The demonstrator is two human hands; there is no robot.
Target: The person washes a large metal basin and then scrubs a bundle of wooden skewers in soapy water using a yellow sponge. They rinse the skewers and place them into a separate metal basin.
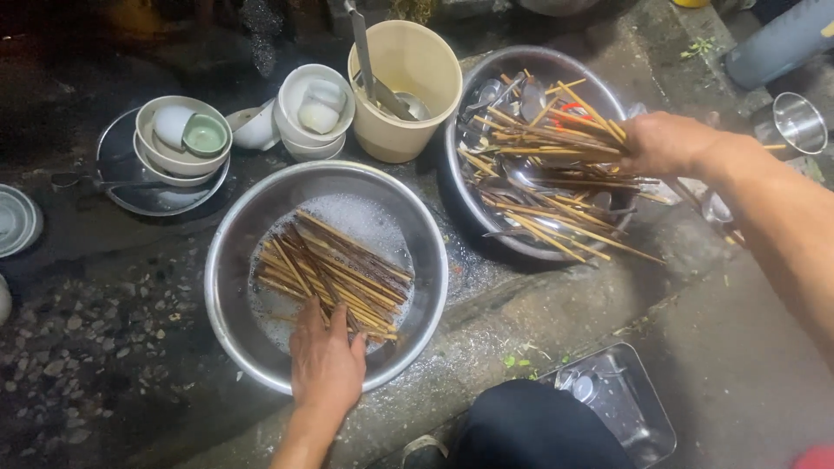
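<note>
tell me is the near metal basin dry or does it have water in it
It has water. The basin holds a shallow layer of soapy foam, and the chopsticks lie in it under the left hand.

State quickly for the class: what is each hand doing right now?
Left hand: open, fingers resting on chopsticks in the soapy basin.
Right hand: closed on a chopstick bundle.

The left hand's (326, 363) fingertips are hidden among the chopsticks (334, 276). Spoons (512, 95) lie half buried under sticks beside the right hand (665, 143). The tray (647, 434) runs off the bottom edge.
</note>
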